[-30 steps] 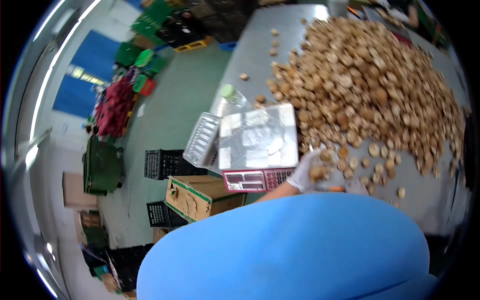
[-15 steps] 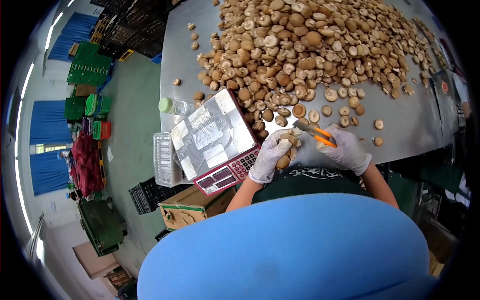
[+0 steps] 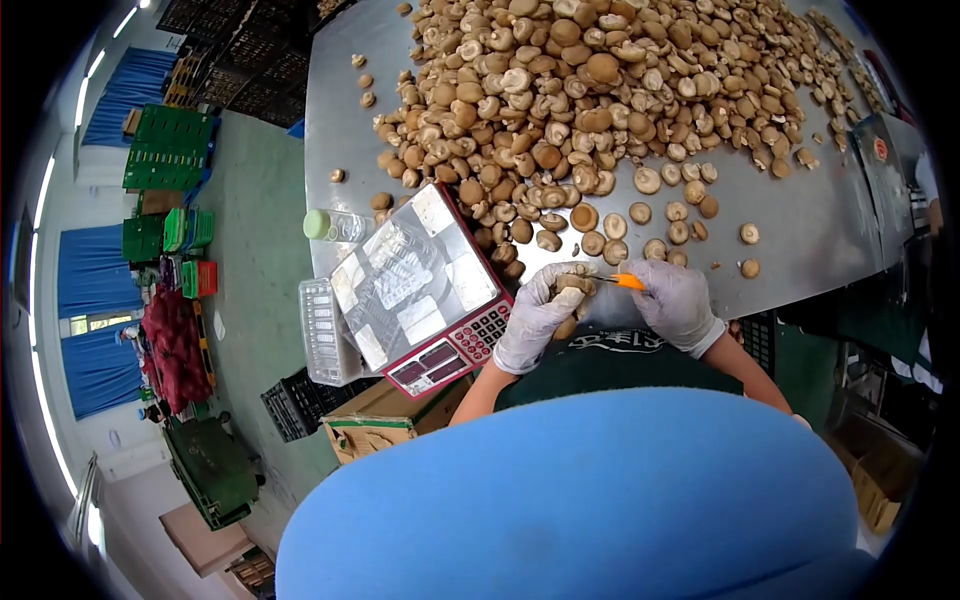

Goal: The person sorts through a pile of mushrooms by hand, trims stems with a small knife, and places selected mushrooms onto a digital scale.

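My left hand (image 3: 535,320), in a whitish glove, is closed around a few brown mushrooms (image 3: 572,284) in front of my body. An orange-handled knife (image 3: 630,282) is gripped in my gloved right hand (image 3: 680,305). Its thin blade reaches left to the mushrooms in my left hand and seems to touch them. Loose mushrooms (image 3: 616,251) lie on the metal table (image 3: 780,215) just beyond both hands, in front of a large heap of mushrooms (image 3: 600,90).
A red digital scale (image 3: 420,285) with a plastic tray on its plate stands left of my left hand. Beside it are a green-capped jar (image 3: 335,225) and clear plastic trays (image 3: 325,330). A cardboard box (image 3: 375,425) and a black crate (image 3: 290,405) sit below the table edge.
My right hand has turned and brought the knife blade down onto the mushrooms. My left hand still holds them. The view has shifted slightly.
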### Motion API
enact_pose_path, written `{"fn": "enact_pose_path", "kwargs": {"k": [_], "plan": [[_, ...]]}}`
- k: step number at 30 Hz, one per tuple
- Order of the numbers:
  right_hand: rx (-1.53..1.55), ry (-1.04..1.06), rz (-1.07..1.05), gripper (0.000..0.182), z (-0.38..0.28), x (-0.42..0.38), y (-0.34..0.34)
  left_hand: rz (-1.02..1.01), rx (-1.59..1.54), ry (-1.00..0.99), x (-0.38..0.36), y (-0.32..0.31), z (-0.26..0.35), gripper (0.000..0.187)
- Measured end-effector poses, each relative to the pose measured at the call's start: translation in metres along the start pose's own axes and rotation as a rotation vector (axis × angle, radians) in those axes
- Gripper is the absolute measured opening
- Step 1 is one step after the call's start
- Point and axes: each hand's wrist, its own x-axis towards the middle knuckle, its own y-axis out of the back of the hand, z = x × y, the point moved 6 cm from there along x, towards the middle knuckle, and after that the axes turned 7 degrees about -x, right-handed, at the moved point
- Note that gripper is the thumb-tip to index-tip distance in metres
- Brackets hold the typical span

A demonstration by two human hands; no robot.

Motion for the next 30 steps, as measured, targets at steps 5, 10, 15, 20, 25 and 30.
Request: {"fn": "enact_pose_path", "kwargs": {"k": [5, 10, 15, 20, 25, 30], "plan": [[-0.133, 0.017, -0.004, 0.023, -0.002, -0.002, -0.006, 0.003, 0.016, 0.012, 0.0, 0.005, -0.009, 0.032], [-0.253, 0.018, -0.072, 0.024, -0.005, -0.001, -0.01, 0.005, 0.07, -0.014, 0.002, 0.009, -0.014, 0.033], [-0.408, 0.102, 0.053, 0.015, -0.007, -0.003, -0.006, -0.129, 0.114, 0.039, 0.002, 0.003, -0.019, 0.033], [-0.41, -0.141, -0.057, 0.017, 0.057, -0.014, -0.03, 0.028, 0.05, 0.109, -0.007, 0.011, -0.024, 0.032], [-0.322, -0.247, 0.039, 0.027, 0.085, -0.03, -0.002, -0.033, 0.111, 0.001, -0.021, 0.006, -0.022, 0.03], [-0.189, 0.076, 0.043, 0.024, 0.006, -0.022, -0.001, 0.228, 0.418, -0.129, -0.011, 0.019, -0.022, 0.037]]}}
